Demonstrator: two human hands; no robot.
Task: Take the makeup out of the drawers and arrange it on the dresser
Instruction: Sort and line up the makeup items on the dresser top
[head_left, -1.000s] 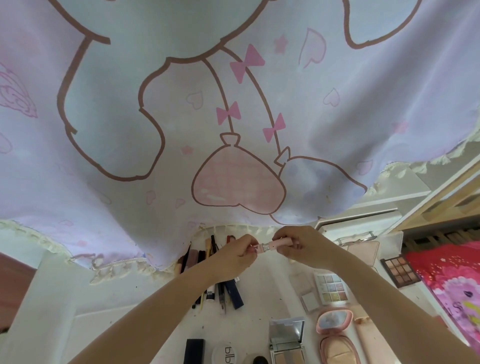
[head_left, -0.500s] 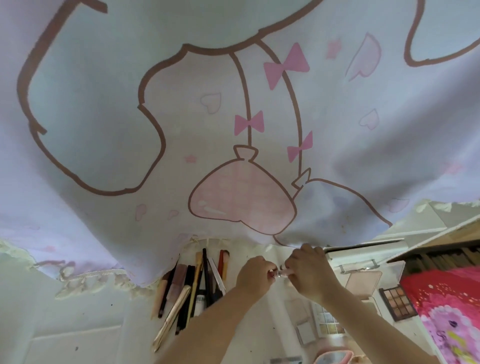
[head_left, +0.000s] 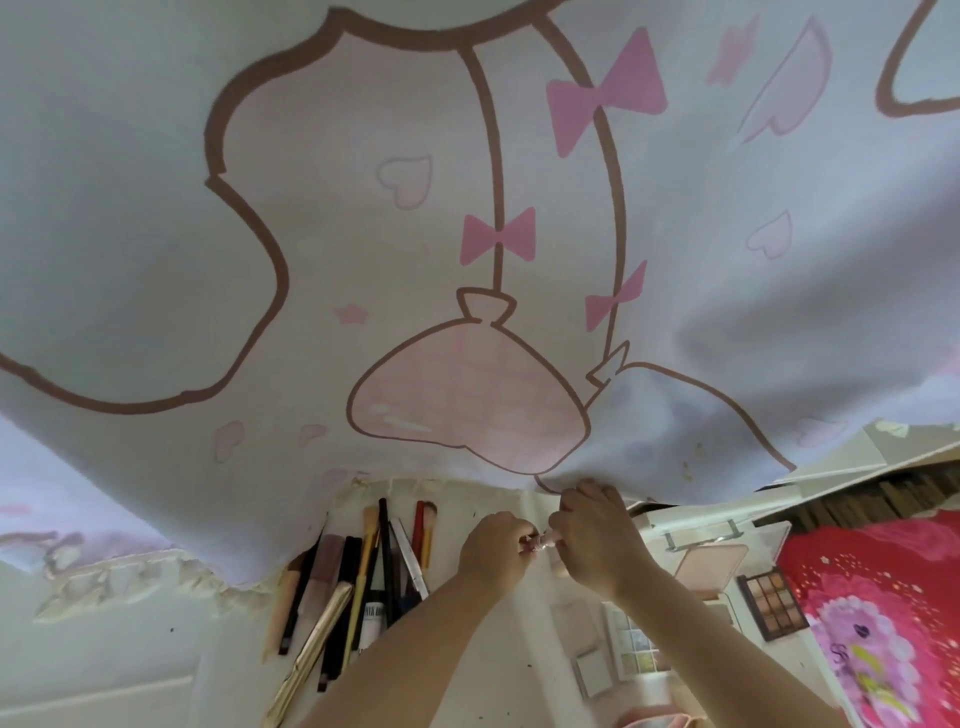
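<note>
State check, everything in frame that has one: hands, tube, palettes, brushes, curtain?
left hand: pinches one end of the pink tube
right hand: grips the tube's other end
pink tube: held between both hands above the dresser, cap state hidden
brushes and pencils: lying side by side on the dresser
brown eyeshadow palette: open, pans showing
pastel palette: open
curtain: hanging over the dresser's back

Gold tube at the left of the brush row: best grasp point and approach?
Grip the gold tube mid-shaft, pinching across its narrow width, coming down from above on its left side. It lies flat on the white dresser top, slanted, long and slim. Its left flank looks free, while dark pencils crowd its right side and the printed cloth hangs over the row's far ends.
</note>
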